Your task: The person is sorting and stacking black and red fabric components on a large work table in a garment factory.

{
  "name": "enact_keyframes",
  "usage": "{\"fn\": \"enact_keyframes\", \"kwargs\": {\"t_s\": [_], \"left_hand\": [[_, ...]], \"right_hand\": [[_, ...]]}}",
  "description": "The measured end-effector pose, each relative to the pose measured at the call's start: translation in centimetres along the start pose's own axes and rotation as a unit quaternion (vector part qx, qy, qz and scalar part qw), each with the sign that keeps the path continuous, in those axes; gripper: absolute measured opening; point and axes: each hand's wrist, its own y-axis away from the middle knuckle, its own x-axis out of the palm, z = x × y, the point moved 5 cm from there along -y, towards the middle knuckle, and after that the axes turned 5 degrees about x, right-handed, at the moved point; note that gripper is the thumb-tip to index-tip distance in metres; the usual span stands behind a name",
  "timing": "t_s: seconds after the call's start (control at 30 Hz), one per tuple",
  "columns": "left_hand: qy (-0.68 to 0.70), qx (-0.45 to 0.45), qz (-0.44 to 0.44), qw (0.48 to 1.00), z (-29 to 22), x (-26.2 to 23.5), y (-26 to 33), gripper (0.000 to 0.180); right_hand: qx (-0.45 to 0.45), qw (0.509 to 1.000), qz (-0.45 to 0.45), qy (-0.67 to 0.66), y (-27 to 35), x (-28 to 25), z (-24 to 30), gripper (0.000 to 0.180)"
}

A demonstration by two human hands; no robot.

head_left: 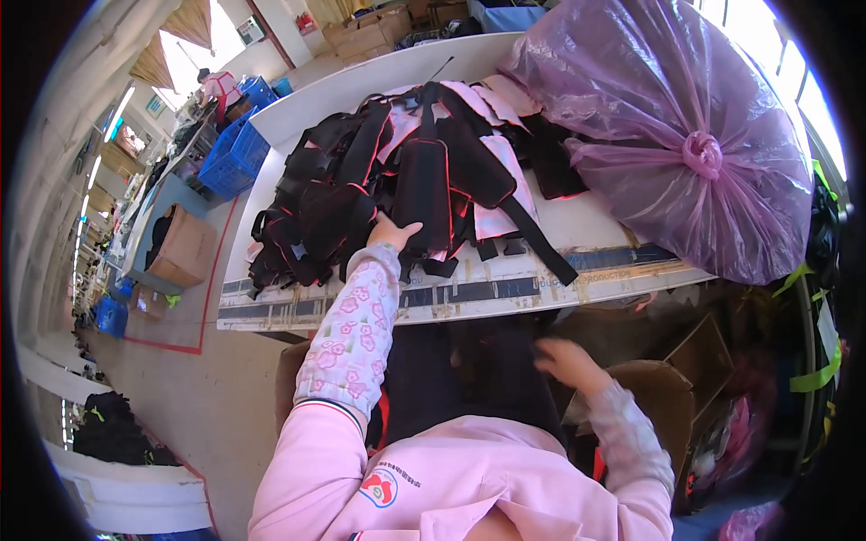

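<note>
A heap of black padded straps (pixel 327 221) with red-piped edges lies on the white table; some pieces show pale pink undersides (pixel 496 162). My left hand (pixel 394 233) reaches to the front of the heap, its thumb lying over the lower left edge of a long black padded strap (pixel 423 194). Its other fingers are partly hidden among the black pieces, and it appears to grip that edge. Below the table's front edge, above my lap, my right hand (pixel 575 365) hangs with loosely bent fingers slightly apart. Nothing shows in it.
A large tied purple plastic bag (pixel 667 135) fills the table's right side. The table's front edge (pixel 469 305) is taped and worn. Under it on the right stands an open cardboard box (pixel 654 379). Blue crates (pixel 233 158), a carton (pixel 183 245) and a person (pixel 219 86) are at the left.
</note>
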Motion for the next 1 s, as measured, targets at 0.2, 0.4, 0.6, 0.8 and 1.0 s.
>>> {"fn": "enact_keyframes", "kwargs": {"t_s": [0.2,0.4,0.6,0.8,1.0], "left_hand": [[0.12,0.093,0.0,0.988,-4.3,-2.5,2.3,0.042],[0.532,0.024,0.119,0.838,-10.2,-4.9,7.3,0.016],[0.111,0.201,-0.032,0.973,-9.4,-3.7,8.5,0.041],[0.161,0.363,-0.033,0.917,-15.0,-4.7,12.1,0.096],[0.093,0.346,0.016,0.934,-15.1,-1.7,13.9,0.071]], "right_hand": [[-0.126,0.95,-0.255,-0.127,-11.9,-5.6,11.2,0.064],[-0.179,0.892,-0.184,-0.371,-16.8,-3.8,10.3,0.065],[-0.129,0.939,-0.227,-0.223,-14.9,-4.4,9.6,0.065],[-0.096,0.903,-0.389,-0.152,-13.5,-5.7,10.2,0.06],[-0.075,0.868,-0.464,-0.162,-12.9,-6.7,9.1,0.027]]}}
